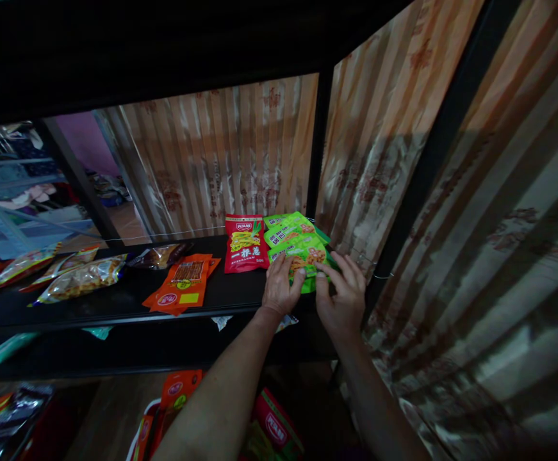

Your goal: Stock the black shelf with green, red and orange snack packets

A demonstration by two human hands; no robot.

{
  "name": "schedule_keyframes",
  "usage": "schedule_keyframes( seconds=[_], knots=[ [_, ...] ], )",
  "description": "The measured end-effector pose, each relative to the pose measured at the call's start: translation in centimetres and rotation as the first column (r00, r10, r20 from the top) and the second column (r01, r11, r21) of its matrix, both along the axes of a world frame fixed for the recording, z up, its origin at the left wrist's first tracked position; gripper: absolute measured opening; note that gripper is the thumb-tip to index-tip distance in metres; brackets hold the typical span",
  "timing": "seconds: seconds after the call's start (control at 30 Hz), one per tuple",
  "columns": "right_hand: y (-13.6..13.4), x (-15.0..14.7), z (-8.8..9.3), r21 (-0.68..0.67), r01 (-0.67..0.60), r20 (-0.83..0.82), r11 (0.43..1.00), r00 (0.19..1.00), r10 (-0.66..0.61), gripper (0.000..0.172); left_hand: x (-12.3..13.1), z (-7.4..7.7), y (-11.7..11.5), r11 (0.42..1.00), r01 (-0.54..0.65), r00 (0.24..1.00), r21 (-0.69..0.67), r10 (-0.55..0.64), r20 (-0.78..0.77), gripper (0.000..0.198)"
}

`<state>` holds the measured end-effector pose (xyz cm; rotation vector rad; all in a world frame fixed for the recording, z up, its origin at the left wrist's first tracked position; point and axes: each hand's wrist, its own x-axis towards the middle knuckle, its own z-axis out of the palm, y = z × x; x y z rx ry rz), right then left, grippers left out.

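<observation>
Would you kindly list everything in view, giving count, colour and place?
Green packets: several overlapping, green, right end of the shelf, under both hands
Red packet: one, red, just left of them
Orange packets: at least two, orange, mid-shelf
Brown packet: one, dark brown, behind and left of these
Snack bags: about four, mixed colours, left part
Teal packets: two, teal, shelf below
Lower packets: count unclear, orange, red and dark, bottom
Shelving: one, black, across the view
Curtain: count unclear, beige patterned, behind and right
Far rack: one, pale blue, far left
Left hand: one, bare, centre
Right hand: one, bare, right of centre
</observation>
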<state>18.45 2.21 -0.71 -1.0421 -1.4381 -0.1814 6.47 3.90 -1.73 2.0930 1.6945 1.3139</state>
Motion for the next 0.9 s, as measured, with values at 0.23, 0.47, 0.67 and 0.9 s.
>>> schedule_keyframes(
  seconds=[0.23, 0.47, 0.67, 0.9],
  knots=[
    [-0.4, -0.9, -0.9, -0.062, 0.014, 0.119, 0.998, 0.993, -0.007, 0.028, 0.0, 0.1, 0.1, 0.998, -0.041, 0.998, -0.050, 0.043, 0.035, 0.049],
    [-0.1, -0.8, -0.8, -0.047, 0.088, 0.128, 0.995, 0.989, -0.081, 0.027, -0.2, -0.2, 0.3, 1.000, 0.002, 0.996, 0.003, -0.002, 0.092, 0.049],
    [0.4, -1.2, -0.7, -0.013, 0.057, 0.081, 0.998, 0.995, -0.056, 0.025, -0.4, -0.6, 0.8, 0.999, 0.014, 0.986, 0.052, -0.022, 0.164, 0.049],
    [-0.3, -1.1, 0.2, 0.027, -0.004, 0.079, 1.000, 0.997, 0.002, 0.025, -0.5, -0.6, 0.8, 0.999, -0.008, 0.974, 0.041, -0.001, 0.228, 0.045]
  ],
)
